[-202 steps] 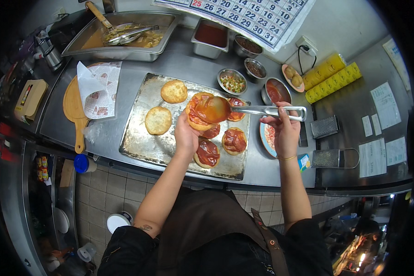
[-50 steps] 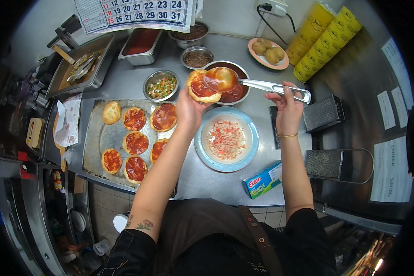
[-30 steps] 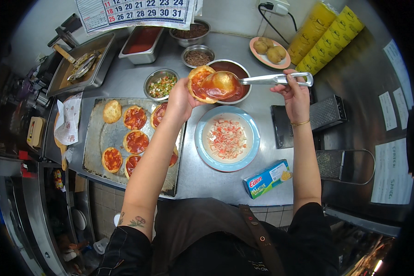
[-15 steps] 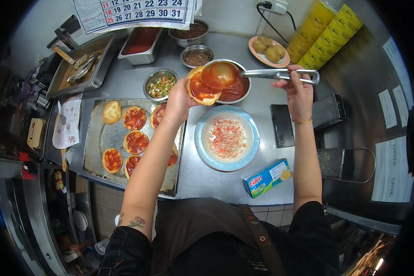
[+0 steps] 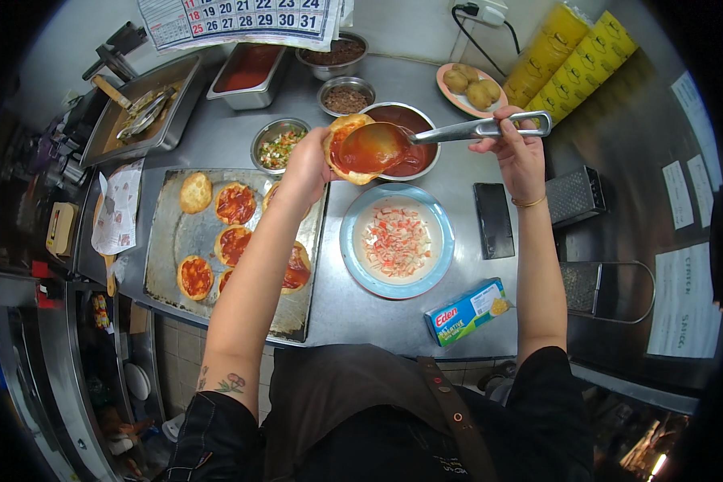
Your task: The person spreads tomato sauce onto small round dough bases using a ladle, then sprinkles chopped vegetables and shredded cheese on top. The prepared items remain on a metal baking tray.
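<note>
My left hand (image 5: pixel 305 167) grips a small round pizza crust (image 5: pixel 350 121) by its left edge, with red sauce on its top. In my right hand (image 5: pixel 522 158) is the handle of a metal ladle (image 5: pixel 475 128). The ladle's sauce-coated bowl rests over the crust, partly hiding it; whether they touch I cannot tell. Behind them stands a metal bowl (image 5: pixel 437 153) of red sauce. Left of my forearm, a baking tray (image 5: pixel 162 257) carries several sauced crusts (image 5: pixel 235 204) and one plain crust (image 5: pixel 195 193). My forearm hides some of them.
A blue-rimmed plate (image 5: pixel 352 261) of chopped pink-and-white pieces sits in front. Near it lie a blue box (image 5: pixel 467 312) and a black phone-like slab (image 5: pixel 494 221). Box graters (image 5: pixel 574 195) stand right; a bowl of diced vegetables (image 5: pixel 257 157) and a sauce pan (image 5: pixel 249 99) stand behind.
The ladle's bowl has moved lower and slightly left over the crust, and its handle tilts more. My left forearm has shifted a little left, uncovering a sauced crust on the tray's right.
</note>
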Tool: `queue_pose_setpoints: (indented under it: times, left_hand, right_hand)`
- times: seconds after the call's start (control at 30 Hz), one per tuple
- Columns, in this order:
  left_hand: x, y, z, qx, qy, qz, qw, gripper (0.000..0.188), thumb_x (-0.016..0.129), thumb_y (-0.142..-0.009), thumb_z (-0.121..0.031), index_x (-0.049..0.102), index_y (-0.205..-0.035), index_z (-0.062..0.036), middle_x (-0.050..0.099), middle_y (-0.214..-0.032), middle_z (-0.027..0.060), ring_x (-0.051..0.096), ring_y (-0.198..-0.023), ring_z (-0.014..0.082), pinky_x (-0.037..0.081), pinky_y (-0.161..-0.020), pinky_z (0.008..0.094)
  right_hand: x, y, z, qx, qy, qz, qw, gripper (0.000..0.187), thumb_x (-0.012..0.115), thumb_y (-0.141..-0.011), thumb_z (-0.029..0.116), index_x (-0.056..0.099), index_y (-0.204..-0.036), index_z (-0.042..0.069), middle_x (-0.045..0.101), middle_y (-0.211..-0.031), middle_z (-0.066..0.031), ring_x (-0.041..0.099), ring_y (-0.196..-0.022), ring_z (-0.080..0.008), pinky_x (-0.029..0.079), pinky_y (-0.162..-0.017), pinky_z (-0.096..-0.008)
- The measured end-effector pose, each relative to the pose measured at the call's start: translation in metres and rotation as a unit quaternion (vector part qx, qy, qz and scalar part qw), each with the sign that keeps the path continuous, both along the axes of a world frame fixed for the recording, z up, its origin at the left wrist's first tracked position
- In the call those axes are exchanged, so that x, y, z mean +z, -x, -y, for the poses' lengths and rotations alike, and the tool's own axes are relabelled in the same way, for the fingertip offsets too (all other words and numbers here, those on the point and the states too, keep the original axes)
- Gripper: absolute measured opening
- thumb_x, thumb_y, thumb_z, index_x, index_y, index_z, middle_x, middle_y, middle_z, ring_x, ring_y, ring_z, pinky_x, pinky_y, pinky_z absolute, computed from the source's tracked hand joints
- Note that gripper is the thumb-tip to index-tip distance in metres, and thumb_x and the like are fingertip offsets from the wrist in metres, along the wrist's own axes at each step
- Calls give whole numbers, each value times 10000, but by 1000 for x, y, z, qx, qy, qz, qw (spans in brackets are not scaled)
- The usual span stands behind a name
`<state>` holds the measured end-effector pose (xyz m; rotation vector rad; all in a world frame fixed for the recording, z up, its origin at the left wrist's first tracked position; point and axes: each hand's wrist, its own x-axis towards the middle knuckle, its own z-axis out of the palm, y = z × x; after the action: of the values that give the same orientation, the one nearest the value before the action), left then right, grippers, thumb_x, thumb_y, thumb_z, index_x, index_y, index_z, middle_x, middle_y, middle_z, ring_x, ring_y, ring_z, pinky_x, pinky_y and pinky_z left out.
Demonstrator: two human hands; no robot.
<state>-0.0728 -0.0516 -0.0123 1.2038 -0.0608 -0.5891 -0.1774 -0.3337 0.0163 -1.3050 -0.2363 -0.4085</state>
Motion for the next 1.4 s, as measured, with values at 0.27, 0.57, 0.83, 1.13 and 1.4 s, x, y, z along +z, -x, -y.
queue_pose_setpoints:
  times: [0.27,0.57,0.83,1.13,1.4]
  left_hand:
    - [-3,-2,2,10,31,-27,999,406,269,-921,-239,449,-1156,41,586,-1087,156,615,-944,246,527,-782,375]
    - [-9,-2,-1,-41,101,-24,994,398,284,-923,-213,421,-1174,63,561,-1118,178,611,-962,260,535,-787,392]
    - [-7,5,-5,-21,73,-13,997,421,259,-923,-218,407,-1189,73,568,-1102,186,619,-952,263,546,-776,373]
    - [-21,15,0,-17,80,-65,995,435,238,-914,-227,404,-1185,70,567,-1104,195,611,-966,280,542,-784,406]
    - [-40,31,10,20,252,-119,960,427,222,-926,-229,394,-1204,45,540,-1161,197,570,-1042,290,502,-856,407]
  right_hand:
    - [4,0,2,-4,-3,6,1000,190,488,-915,136,512,-1060,16,605,-924,-101,650,-705,-209,561,-695,-378]
    - [7,-1,6,28,10,5,1000,188,484,-918,146,515,-1056,21,612,-902,-109,650,-705,-209,556,-697,-384]
    - [9,-4,16,-32,11,17,999,194,497,-913,143,512,-1057,14,562,-952,-97,643,-695,-206,554,-704,-388]
    - [-6,-2,-9,-51,-19,-29,998,188,492,-918,153,517,-1054,26,557,-970,-93,644,-707,-203,549,-697,-363]
    - [-1,-1,-26,-142,-54,-40,988,214,450,-933,142,491,-1079,-9,622,-872,-125,651,-713,-193,548,-721,-340]
